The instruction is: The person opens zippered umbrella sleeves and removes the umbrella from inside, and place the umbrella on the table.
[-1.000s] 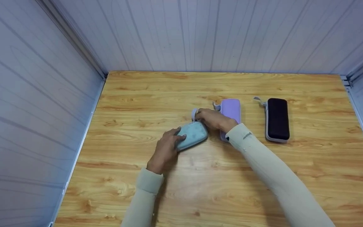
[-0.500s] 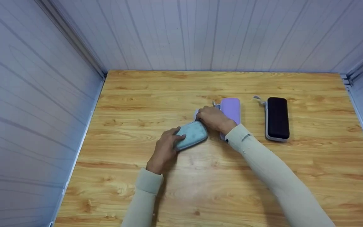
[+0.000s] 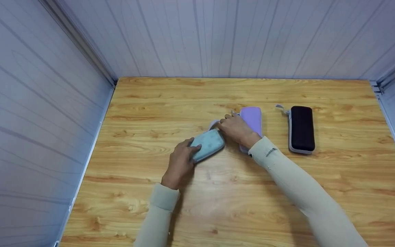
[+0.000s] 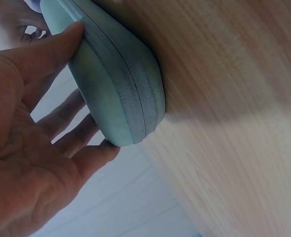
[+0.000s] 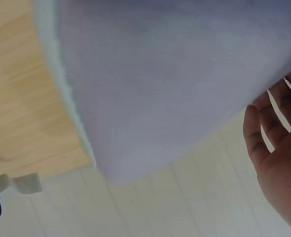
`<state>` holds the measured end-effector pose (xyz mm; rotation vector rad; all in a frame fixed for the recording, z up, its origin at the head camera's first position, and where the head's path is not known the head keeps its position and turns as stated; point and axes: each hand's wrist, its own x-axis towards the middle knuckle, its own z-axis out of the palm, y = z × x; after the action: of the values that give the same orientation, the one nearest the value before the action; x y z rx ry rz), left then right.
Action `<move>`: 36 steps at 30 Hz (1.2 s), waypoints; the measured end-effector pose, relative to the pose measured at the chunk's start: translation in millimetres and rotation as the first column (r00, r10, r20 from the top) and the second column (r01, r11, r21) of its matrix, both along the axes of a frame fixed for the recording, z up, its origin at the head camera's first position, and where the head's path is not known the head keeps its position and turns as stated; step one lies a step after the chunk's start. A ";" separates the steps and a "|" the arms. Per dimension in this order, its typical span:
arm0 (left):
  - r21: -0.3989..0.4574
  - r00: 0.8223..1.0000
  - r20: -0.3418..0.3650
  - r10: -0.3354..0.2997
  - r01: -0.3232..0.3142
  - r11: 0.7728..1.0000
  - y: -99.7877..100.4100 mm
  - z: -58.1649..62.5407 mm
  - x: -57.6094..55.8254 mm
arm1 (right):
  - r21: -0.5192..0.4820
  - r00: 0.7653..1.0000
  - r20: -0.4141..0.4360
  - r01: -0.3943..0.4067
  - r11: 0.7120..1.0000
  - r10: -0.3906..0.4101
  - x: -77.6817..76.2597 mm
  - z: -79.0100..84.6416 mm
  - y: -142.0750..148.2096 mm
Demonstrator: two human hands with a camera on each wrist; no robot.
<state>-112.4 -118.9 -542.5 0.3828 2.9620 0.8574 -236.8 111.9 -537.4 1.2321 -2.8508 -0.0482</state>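
The rounded, zip-seamed teal case [image 3: 207, 145] is pinched by the left hand [image 3: 180, 159]; at its two o'clock, the right hand [image 3: 236, 128] cannot be read.

The tabletop [image 3: 149, 103] is yellowish wood with brown streaks and knots, catching a little shine toward the front. A black case [image 3: 302, 128] with a pale rim lies on the right, a purple case [image 3: 251, 118] alongside it, and further left a light teal case [image 3: 207, 143] sits slantwise.
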 end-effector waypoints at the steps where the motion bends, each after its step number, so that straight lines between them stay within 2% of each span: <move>1: -0.005 1.000 -0.003 0.009 -0.009 1.000 0.4 -0.3 0.1 | 0.012 1.000 -0.028 -0.008 1.000 0.008 0.5 -0.9 0.8; 7: -0.043 0.998 -0.023 0.060 -0.061 0.997 4.2 -1.6 2.2 | 0.044 0.987 -0.153 -0.050 0.998 0.057 5.1 -5.6 3.3; 10: -0.068 0.996 -0.033 0.080 -0.082 0.994 6.6 -2.5 2.8 | 0.041 0.980 -0.190 -0.054 0.998 0.061 7.9 -6.8 3.7; 19: -0.071 0.991 -0.036 0.130 -0.133 0.989 12.4 -3.9 1.4 | 0.083 0.972 -0.228 -0.030 0.996 0.049 15.3 -6.8 2.7; 29: -0.078 0.984 -0.055 0.167 -0.171 0.982 18.3 -3.7 0.9 | 0.077 0.979 -0.202 0.016 0.997 0.000 19.6 -8.3 1.6; 34: -0.088 0.976 -0.089 0.201 -0.208 0.974 22.7 -5.1 1.0 | 0.052 0.971 -0.238 0.016 0.999 -0.003 24.1 -11.6 -0.3; 36: -0.091 0.972 -0.099 0.211 -0.220 0.971 24.1 -5.6 1.7 | 0.050 0.961 -0.278 0.014 0.999 0.000 26.4 -12.6 -1.7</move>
<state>-110.7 -94.8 -548.1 0.0970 3.1568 0.7197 -210.4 110.2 -550.0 1.1220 -2.6258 -0.2741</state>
